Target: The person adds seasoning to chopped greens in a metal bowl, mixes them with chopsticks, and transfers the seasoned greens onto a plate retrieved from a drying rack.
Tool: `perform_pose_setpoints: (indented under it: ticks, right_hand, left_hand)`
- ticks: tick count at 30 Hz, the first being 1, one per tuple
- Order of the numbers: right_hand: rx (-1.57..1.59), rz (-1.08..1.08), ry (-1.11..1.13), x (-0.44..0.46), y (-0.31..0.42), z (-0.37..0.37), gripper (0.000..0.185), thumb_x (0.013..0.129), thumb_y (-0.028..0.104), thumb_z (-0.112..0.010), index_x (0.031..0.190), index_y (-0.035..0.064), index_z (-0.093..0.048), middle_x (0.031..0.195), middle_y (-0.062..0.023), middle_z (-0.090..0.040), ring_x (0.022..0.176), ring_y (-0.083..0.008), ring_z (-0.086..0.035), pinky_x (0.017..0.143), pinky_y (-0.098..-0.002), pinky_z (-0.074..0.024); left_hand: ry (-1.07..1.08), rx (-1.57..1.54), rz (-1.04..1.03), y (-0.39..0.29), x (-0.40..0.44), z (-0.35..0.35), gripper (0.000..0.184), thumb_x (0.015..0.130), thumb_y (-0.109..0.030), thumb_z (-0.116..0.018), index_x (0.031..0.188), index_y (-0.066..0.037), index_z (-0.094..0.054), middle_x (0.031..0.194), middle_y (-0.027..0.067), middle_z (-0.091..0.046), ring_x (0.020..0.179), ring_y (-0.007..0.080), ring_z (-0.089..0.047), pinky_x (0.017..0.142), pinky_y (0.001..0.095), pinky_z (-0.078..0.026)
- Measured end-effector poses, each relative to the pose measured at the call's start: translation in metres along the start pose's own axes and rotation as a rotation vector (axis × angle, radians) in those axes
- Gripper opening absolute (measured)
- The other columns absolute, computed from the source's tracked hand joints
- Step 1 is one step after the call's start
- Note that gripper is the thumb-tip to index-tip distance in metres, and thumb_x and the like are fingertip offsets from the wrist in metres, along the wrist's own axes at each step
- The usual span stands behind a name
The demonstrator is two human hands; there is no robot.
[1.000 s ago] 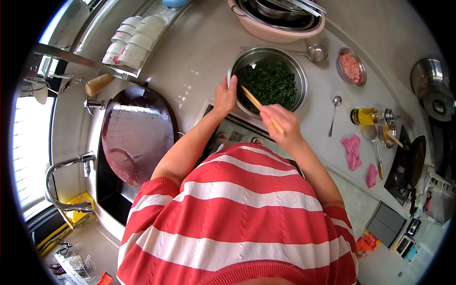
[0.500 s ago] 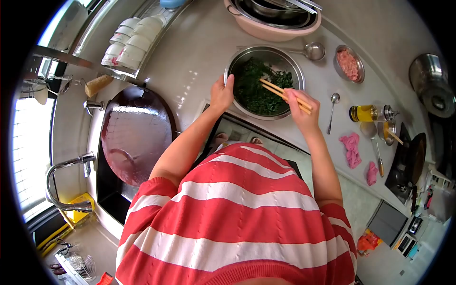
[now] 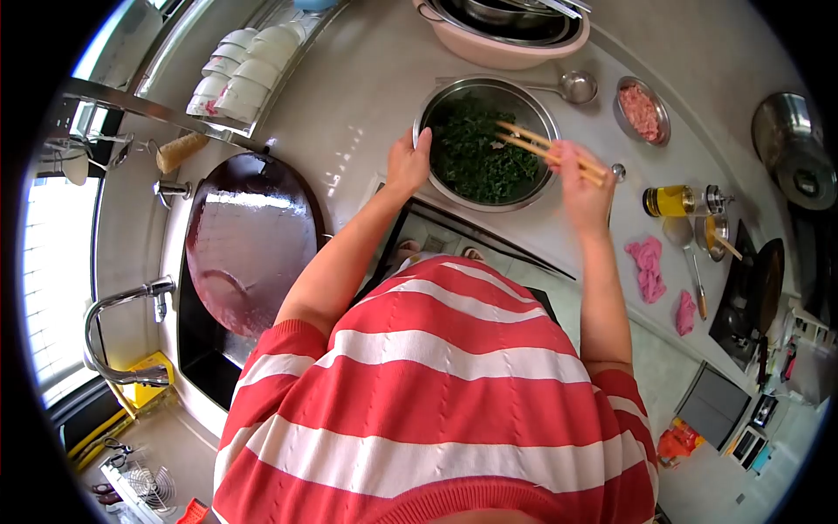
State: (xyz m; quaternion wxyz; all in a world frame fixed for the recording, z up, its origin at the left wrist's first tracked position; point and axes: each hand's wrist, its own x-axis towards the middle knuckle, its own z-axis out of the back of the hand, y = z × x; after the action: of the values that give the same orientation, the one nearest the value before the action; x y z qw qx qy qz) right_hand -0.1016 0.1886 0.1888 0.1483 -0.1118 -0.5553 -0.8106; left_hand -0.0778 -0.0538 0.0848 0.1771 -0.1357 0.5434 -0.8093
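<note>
A steel mixing bowl (image 3: 543,186) stands on the counter with chopped dark leafy greens (image 3: 480,157) in it. My left hand (image 3: 408,162) grips the bowl's left rim, thumb on the near side. Closed round a pair of wooden chopsticks (image 3: 532,141), my right hand (image 3: 583,188) is just past the bowl's right rim. The chopstick tips reach over the right part of the greens. Behind my right hand a small spoon (image 3: 619,170) lies on the counter, partly hidden by the hand.
A ladle (image 3: 576,87), a bowl of pink minced meat (image 3: 642,113) and a pink basin (image 3: 497,52) lie beyond the bowl. To the right are an oil bottle (image 3: 669,202), pink cloths (image 3: 646,269) and a wok (image 3: 765,286). A large brown lid (image 3: 253,244) covers part of the sink at left.
My right hand has moved right with the chopsticks, from over the bowl's rim to outside it. The greens have shifted within the bowl. My left hand keeps its grip.
</note>
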Motion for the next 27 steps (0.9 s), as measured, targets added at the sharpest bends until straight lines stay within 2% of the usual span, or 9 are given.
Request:
perform_pose_setpoints:
  ticks: [3, 5, 9, 14, 16, 18, 21, 24, 27]
  right_hand:
    - [-0.007, -0.081, -0.042, 0.005, -0.019, 0.017, 0.020, 0.085, 0.012, -0.054, 0.089, -0.0062, -0.062, 0.073, -0.0102, -0.064, 0.065, -0.0131, -0.062, 0.059, -0.0230, -0.0503]
    - [0.144, -0.180, -0.045, -0.005, -0.036, 0.005, 0.021, 0.085, 0.013, -0.054, 0.089, -0.0063, -0.062, 0.074, -0.0103, -0.064, 0.065, -0.0127, -0.062, 0.060, -0.0233, -0.0510]
    - [0.256, -0.118, -0.017, -0.012, -0.005, -0.025, 0.018, 0.084, 0.012, -0.057, 0.088, -0.0045, -0.063, 0.074, -0.0095, -0.064, 0.064, -0.0128, -0.062, 0.059, -0.0234, -0.0508]
    - [-0.030, 0.105, 0.039, 0.010, -0.038, -0.030, 0.021, 0.084, 0.017, -0.056, 0.084, -0.0020, -0.064, 0.071, -0.0085, -0.065, 0.062, -0.0123, -0.061, 0.057, -0.0216, -0.0482]
    - [0.186, -0.107, 0.027, 0.021, -0.038, -0.008, 0.023, 0.084, 0.018, -0.056, 0.084, -0.0036, -0.064, 0.070, -0.0080, -0.064, 0.062, -0.0112, -0.061, 0.057, -0.0219, -0.0482]
    - [-0.010, -0.148, 0.050, 0.020, -0.009, 0.030, 0.023, 0.085, 0.017, -0.056, 0.085, -0.0045, -0.063, 0.069, -0.0084, -0.064, 0.062, -0.0107, -0.061, 0.055, -0.0224, -0.0484]
    - [-0.097, -0.268, 0.116, 0.004, 0.015, 0.052, 0.023, 0.085, 0.017, -0.056, 0.086, -0.0044, -0.063, 0.068, -0.0087, -0.064, 0.060, -0.0110, -0.061, 0.054, -0.0222, -0.0482]
    - [0.123, -0.275, 0.046, -0.010, -0.005, 0.014, 0.024, 0.085, 0.018, -0.056, 0.086, -0.0050, -0.063, 0.068, -0.0094, -0.063, 0.059, -0.0110, -0.061, 0.053, -0.0215, -0.0477]
    - [0.132, -0.181, -0.018, 0.002, -0.006, 0.002, 0.024, 0.085, 0.017, -0.055, 0.086, -0.0057, -0.063, 0.067, -0.0094, -0.063, 0.059, -0.0115, -0.061, 0.053, -0.0214, -0.0475]
  left_hand:
    - [-0.010, -0.022, -0.002, 0.001, 0.000, -0.003, 0.036, 0.087, -0.033, -0.046, 0.091, 0.001, -0.056, 0.069, 0.0186, -0.056, 0.066, 0.0321, -0.054, 0.063, 0.0381, -0.042]
    - [-0.013, -0.020, -0.001, 0.002, -0.003, -0.003, 0.036, 0.087, -0.034, -0.046, 0.090, 0.001, -0.055, 0.069, 0.0188, -0.056, 0.066, 0.0323, -0.054, 0.064, 0.0384, -0.042]
    - [-0.020, 0.023, -0.003, 0.001, -0.001, -0.001, 0.037, 0.087, -0.034, -0.047, 0.089, 0.002, -0.055, 0.069, 0.0189, -0.057, 0.067, 0.0320, -0.055, 0.064, 0.0383, -0.042]
    - [-0.028, -0.001, -0.004, -0.002, -0.002, -0.003, 0.036, 0.086, -0.033, -0.047, 0.088, 0.002, -0.056, 0.070, 0.0195, -0.057, 0.066, 0.0335, -0.054, 0.064, 0.0389, -0.042]
    - [-0.008, 0.002, 0.025, -0.007, -0.002, 0.000, 0.035, 0.086, -0.033, -0.047, 0.088, 0.001, -0.056, 0.072, 0.0196, -0.058, 0.067, 0.0346, -0.054, 0.065, 0.0396, -0.042]
    - [-0.015, 0.029, 0.043, -0.004, -0.002, -0.001, 0.035, 0.086, -0.032, -0.047, 0.089, 0.001, -0.057, 0.072, 0.0198, -0.058, 0.068, 0.0357, -0.054, 0.065, 0.0402, -0.042]
    - [-0.026, 0.036, 0.058, -0.002, -0.003, -0.003, 0.033, 0.085, -0.031, -0.048, 0.088, 0.001, -0.057, 0.072, 0.0204, -0.058, 0.070, 0.0366, -0.055, 0.065, 0.0405, -0.042]
    - [-0.027, 0.045, 0.026, 0.000, -0.001, -0.003, 0.033, 0.085, -0.031, -0.048, 0.088, 0.001, -0.056, 0.072, 0.0211, -0.058, 0.071, 0.0374, -0.055, 0.065, 0.0406, -0.042]
    - [-0.010, 0.056, 0.012, 0.000, 0.001, 0.000, 0.032, 0.085, -0.030, -0.048, 0.087, 0.001, -0.056, 0.072, 0.0214, -0.058, 0.071, 0.0377, -0.056, 0.065, 0.0407, -0.042]
